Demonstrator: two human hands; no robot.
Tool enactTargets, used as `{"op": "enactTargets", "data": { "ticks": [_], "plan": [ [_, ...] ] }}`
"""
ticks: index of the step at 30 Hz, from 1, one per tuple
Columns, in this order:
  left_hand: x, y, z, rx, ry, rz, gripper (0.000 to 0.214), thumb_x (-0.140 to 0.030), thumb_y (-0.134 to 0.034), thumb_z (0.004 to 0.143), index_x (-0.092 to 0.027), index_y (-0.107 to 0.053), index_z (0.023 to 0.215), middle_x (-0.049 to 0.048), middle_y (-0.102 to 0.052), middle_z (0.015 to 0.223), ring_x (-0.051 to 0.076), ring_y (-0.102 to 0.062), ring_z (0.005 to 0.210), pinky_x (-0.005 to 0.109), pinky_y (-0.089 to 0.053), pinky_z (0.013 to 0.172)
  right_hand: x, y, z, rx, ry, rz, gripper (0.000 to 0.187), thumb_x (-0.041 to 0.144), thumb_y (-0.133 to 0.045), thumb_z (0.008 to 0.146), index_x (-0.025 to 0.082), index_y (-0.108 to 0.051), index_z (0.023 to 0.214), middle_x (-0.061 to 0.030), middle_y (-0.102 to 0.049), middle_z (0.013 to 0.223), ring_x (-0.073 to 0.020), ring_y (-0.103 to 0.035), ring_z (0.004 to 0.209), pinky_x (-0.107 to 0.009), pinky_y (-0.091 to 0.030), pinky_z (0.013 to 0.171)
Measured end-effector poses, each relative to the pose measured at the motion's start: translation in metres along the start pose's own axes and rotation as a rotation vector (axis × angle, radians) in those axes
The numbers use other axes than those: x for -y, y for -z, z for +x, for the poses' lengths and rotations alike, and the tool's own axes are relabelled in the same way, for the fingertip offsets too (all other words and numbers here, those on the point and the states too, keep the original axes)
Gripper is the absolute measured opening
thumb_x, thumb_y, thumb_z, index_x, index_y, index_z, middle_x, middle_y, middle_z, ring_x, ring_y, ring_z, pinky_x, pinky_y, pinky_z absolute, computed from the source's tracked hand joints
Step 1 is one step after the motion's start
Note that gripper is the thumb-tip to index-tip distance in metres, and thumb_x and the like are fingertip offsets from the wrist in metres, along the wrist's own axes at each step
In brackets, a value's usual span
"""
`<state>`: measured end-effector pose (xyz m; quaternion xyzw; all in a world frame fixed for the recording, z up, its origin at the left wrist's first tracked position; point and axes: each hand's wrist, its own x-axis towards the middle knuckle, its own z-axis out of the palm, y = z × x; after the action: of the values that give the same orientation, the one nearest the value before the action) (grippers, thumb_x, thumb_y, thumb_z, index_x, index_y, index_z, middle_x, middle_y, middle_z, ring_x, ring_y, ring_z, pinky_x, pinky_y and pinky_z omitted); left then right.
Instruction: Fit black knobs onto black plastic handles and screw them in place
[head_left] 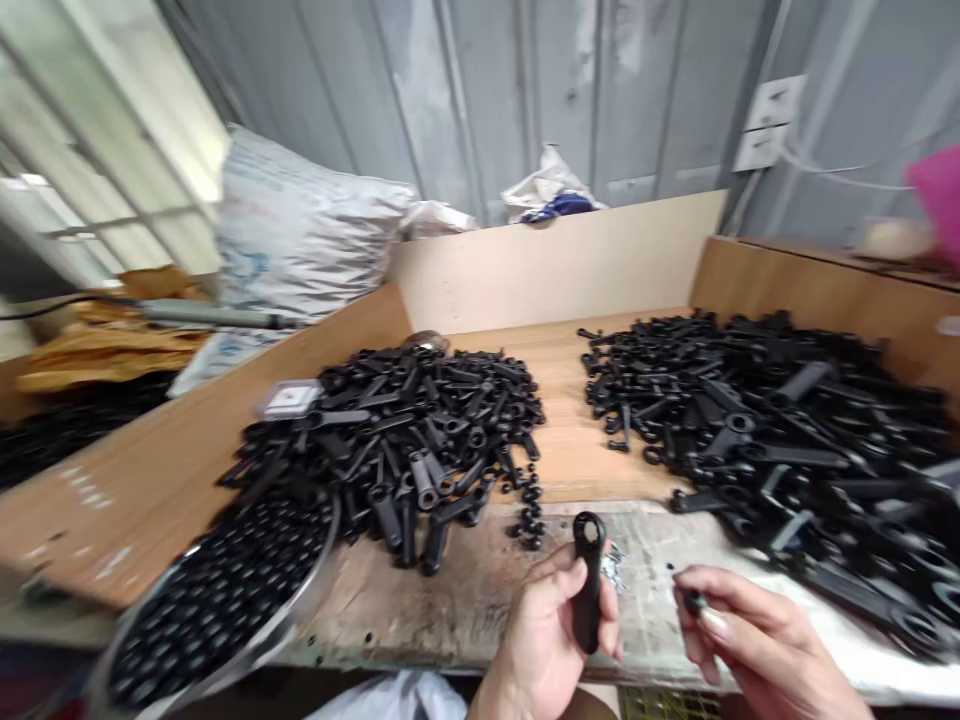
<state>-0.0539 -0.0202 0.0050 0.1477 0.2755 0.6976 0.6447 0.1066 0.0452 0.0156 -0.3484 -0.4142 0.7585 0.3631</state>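
My left hand (pixel 547 625) is closed around a black crank arm (pixel 588 590), a flat lever with a round holed end pointing up and away from me. To its right, my right hand (pixel 757 630) pinches a small round black cap (pixel 694 601) between thumb and fingers. The two parts are apart. Just behind my left hand lies a little heap of small shiny metal pieces (pixel 613 567), partly hidden by my fingers. A short row of loose black caps (pixel 531 505) sits on the bench a bit further left.
A pile of black crank arms (pixel 420 430) lies left of centre, and a larger pile of black parts (pixel 765 430) fills the right. A round basin (pixel 315 580) of black caps stands front left. Wooden boards (pixel 555 265) wall the bench; a white sack (pixel 300 225) leans behind.
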Motion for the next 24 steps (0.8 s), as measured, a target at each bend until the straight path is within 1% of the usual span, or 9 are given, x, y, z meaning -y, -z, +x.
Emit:
{"op": "enactTargets", "data": {
  "ticks": [4,8,10,13,16,18,21,23,24],
  "plan": [
    [0.011,-0.005,0.005,0.027,0.111,0.035,0.020,-0.028,-0.068,0.072,-0.014,-0.065,0.086,-0.0004,-0.059,0.050,0.005,-0.044,0.034,0.019,-0.034,0.042,0.002,0.005,0.002,0.105,0.070,0.060,0.025,0.033,-0.078,0.058,0.018,-0.072,0.076,-0.0028,-0.062,0.058,-0.0106,-0.053,0.049,-0.019,-0.042,0.044],
    [0.023,-0.014,0.008,0.019,0.183,0.080,0.026,-0.030,-0.071,0.067,-0.014,-0.065,0.086,-0.0015,-0.056,0.045,0.003,-0.036,0.031,0.017,-0.029,0.039,0.000,0.021,-0.004,0.096,0.126,0.063,0.022,0.033,-0.074,0.064,0.018,-0.071,0.080,-0.0023,-0.062,0.059,-0.0110,-0.054,0.050,-0.020,-0.043,0.045],
    [0.028,-0.019,0.009,0.005,0.202,0.122,0.028,-0.031,-0.072,0.066,-0.014,-0.064,0.087,-0.0011,-0.056,0.044,0.003,-0.036,0.031,0.017,-0.029,0.039,0.001,0.029,-0.008,0.069,0.218,-0.005,0.020,0.034,-0.072,0.067,0.019,-0.070,0.080,-0.0043,-0.064,0.072,-0.0137,-0.058,0.061,-0.021,-0.045,0.050],
    [0.031,-0.025,0.008,-0.019,0.241,0.225,0.051,-0.033,-0.070,0.067,-0.016,-0.054,0.113,-0.0015,-0.056,0.044,0.004,-0.034,0.030,0.016,-0.025,0.036,0.009,0.038,-0.015,0.098,0.427,-0.285,0.016,0.033,-0.065,0.075,0.020,-0.069,0.083,-0.0077,-0.060,0.102,-0.0192,-0.057,0.090,-0.026,-0.048,0.070],
    [0.028,-0.027,0.009,-0.024,0.329,0.344,0.077,-0.033,-0.065,0.070,-0.016,-0.028,0.135,-0.0014,-0.058,0.048,0.004,-0.031,0.027,0.015,-0.020,0.031,0.019,0.040,-0.023,0.298,0.557,-0.728,0.014,0.025,-0.053,0.084,0.018,-0.064,0.090,-0.0089,-0.057,0.110,-0.0182,-0.055,0.096,-0.028,-0.044,0.083],
    [0.024,-0.025,0.010,0.002,0.410,0.411,0.078,-0.031,-0.062,0.071,-0.011,-0.023,0.136,0.0003,-0.059,0.048,0.004,-0.031,0.026,0.015,-0.020,0.029,0.024,0.037,-0.029,0.373,0.596,-1.037,0.015,0.017,-0.047,0.086,0.016,-0.061,0.088,-0.0093,-0.057,0.111,-0.0160,-0.056,0.091,-0.026,-0.045,0.078],
    [0.020,-0.020,0.010,0.084,0.548,0.421,0.069,-0.027,-0.056,0.073,-0.005,-0.029,0.133,0.0012,-0.058,0.046,0.004,-0.029,0.024,0.015,-0.021,0.027,0.023,0.032,-0.035,0.365,0.658,-1.383,0.017,0.009,-0.044,0.083,0.015,-0.057,0.073,-0.0084,-0.059,0.102,-0.0145,-0.053,0.077,-0.024,-0.043,0.065],
    [0.019,-0.015,0.008,0.139,0.612,0.352,0.063,-0.025,-0.054,0.073,-0.006,-0.034,0.130,0.0006,-0.058,0.046,0.004,-0.027,0.024,0.015,-0.024,0.027,0.020,0.031,-0.038,0.390,0.671,-1.466,0.019,0.006,-0.043,0.079,0.015,-0.055,0.067,-0.0075,-0.059,0.091,-0.0136,-0.050,0.069,-0.023,-0.041,0.060],
    [0.019,-0.012,0.007,0.168,0.627,0.309,0.059,-0.025,-0.054,0.074,-0.007,-0.038,0.128,0.0003,-0.059,0.048,0.004,-0.027,0.024,0.015,-0.026,0.028,0.018,0.030,-0.039,0.418,0.649,-1.449,0.020,0.005,-0.043,0.078,0.015,-0.056,0.067,-0.0071,-0.059,0.087,-0.0134,-0.049,0.067,-0.023,-0.040,0.060]
  ]
}}
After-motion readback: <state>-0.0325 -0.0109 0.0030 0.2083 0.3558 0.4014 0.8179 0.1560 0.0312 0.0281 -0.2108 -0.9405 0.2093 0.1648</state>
